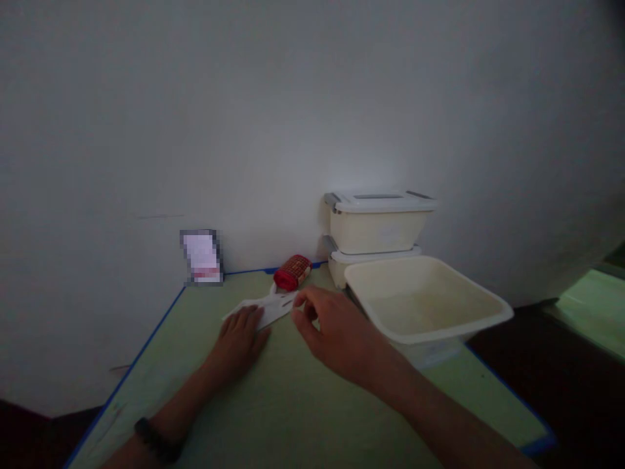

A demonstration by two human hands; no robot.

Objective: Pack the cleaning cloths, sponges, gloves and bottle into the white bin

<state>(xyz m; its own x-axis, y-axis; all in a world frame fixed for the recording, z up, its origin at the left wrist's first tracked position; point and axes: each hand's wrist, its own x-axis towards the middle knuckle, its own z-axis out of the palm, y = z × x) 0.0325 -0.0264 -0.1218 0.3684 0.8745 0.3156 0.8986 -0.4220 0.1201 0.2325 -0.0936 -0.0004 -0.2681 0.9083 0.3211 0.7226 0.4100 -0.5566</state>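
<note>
A thin white flat piece (273,309), paper or cloth by its look, lies on the table with small dark marks near its right end. My left hand (243,339) rests on its left part, fingers stretched out and palm down. At the right end, my right hand (336,329) is closed in a pinch with thumb and forefinger at the edge of the white piece. Just behind it sits a red patterned roll or pouch (293,271); a short white bit shows between the two.
An open cream basin (430,299) stands to the right of my right hand. Two lidded storage boxes (381,231) are stacked behind it by the wall. A blurred-out phone-like screen (202,257) leans at the back left. Blue edging runs round the green table (273,417).
</note>
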